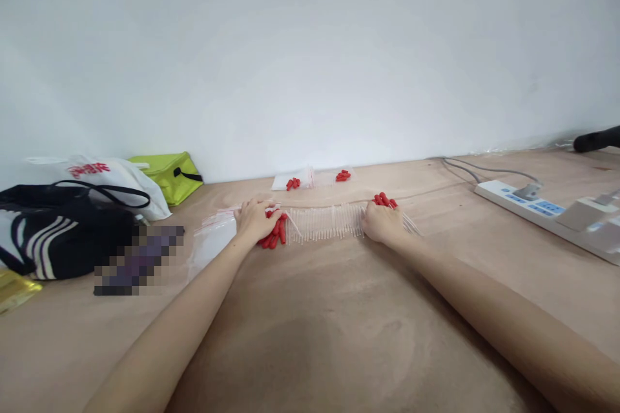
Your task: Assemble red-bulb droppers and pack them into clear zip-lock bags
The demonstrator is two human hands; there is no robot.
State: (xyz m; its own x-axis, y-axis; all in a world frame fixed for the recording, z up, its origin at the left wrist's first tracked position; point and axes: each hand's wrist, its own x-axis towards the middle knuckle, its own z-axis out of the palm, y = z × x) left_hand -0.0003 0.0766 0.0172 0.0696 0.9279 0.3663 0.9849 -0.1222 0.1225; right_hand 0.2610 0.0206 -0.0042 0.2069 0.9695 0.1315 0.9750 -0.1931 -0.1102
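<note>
Thin clear sticks (324, 222) — side by side in row; red pieces (274, 234) — clustered near both ends.

Closed off at the back by a plain white wall (310, 58), smooth and faintly bluish, lighter low in the middle and greyer toward the top. Furnished with a light-brown wooden tabletop (310, 329), cloudy in grain, reaching back to the wall. Lit softly, with a pale, hazy sheen on the wood.
</note>
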